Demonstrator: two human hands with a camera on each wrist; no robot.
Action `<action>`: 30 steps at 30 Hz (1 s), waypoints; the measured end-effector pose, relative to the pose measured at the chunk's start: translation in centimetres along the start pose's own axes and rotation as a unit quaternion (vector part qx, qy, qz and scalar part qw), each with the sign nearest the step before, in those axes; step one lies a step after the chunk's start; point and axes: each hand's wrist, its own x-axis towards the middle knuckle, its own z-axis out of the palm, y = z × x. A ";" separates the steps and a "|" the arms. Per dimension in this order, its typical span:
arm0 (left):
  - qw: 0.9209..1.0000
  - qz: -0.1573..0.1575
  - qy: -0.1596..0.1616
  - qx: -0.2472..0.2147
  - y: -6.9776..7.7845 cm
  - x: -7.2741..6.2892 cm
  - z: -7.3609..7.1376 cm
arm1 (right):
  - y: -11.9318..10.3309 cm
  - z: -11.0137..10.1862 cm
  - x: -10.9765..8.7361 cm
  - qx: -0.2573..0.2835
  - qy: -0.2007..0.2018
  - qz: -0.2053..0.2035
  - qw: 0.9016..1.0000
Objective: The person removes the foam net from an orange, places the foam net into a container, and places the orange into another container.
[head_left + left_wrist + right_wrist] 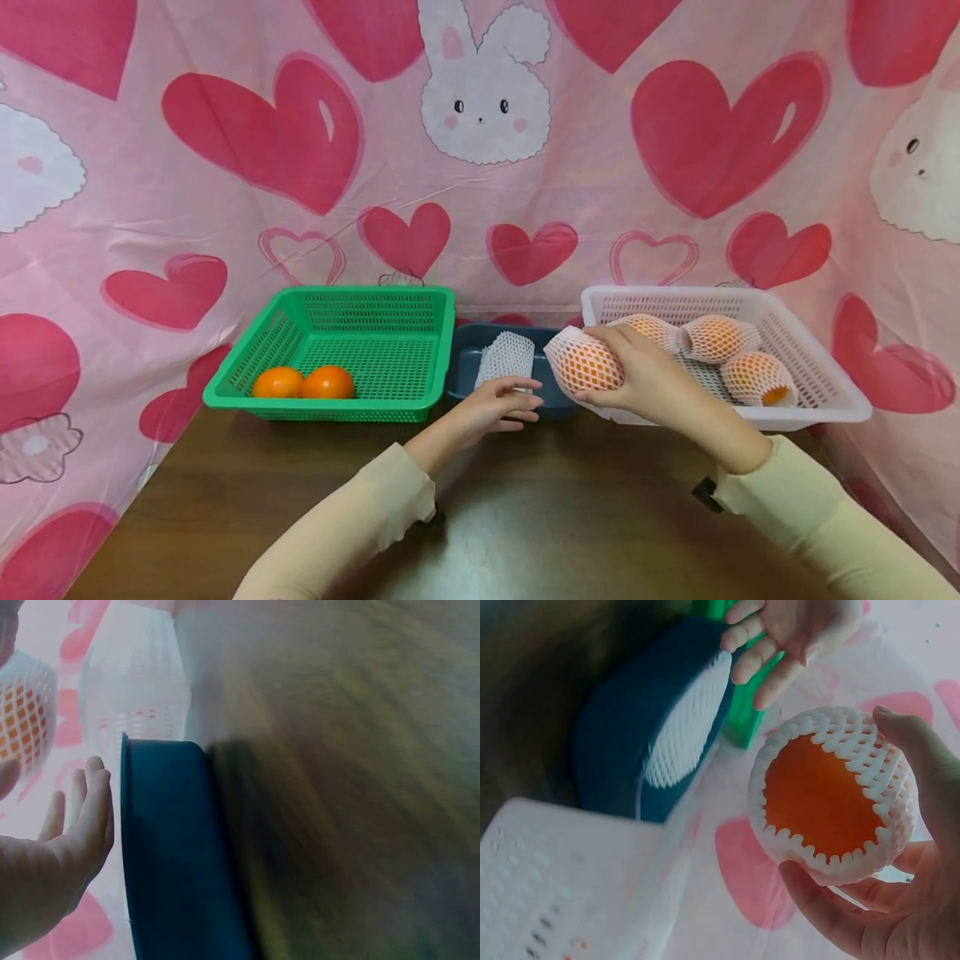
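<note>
My right hand grips an orange in a white foam net, held up at the left end of the white basket. In the right wrist view, bare peel shows through the open end of the netted orange, with thumb and fingers around it. Fingers spread and relaxed, my left hand hovers in front of the dark blue tray and holds nothing; the left wrist view shows this hand apart from the netted orange. An empty foam net lies in the tray.
Two bare oranges sit at the front of the green basket on the left. Several netted oranges lie in the white basket. A pink heart-print cloth hangs behind the brown wooden table.
</note>
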 end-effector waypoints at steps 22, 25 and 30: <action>0.997 -0.038 -0.057 0.020 -2.8 -2.9 -3.1 | -2.1 7.8 -1.0 0.120 -0.012 -0.043 0.992; 0.997 -0.044 -0.062 0.019 -3.0 -2.9 -3.3 | -2.2 8.6 -1.2 0.128 -0.013 -0.043 0.991; 0.996 -0.056 -0.065 0.016 -3.2 -3.0 -3.6 | -2.2 10.0 -1.2 0.142 0.000 -0.052 0.989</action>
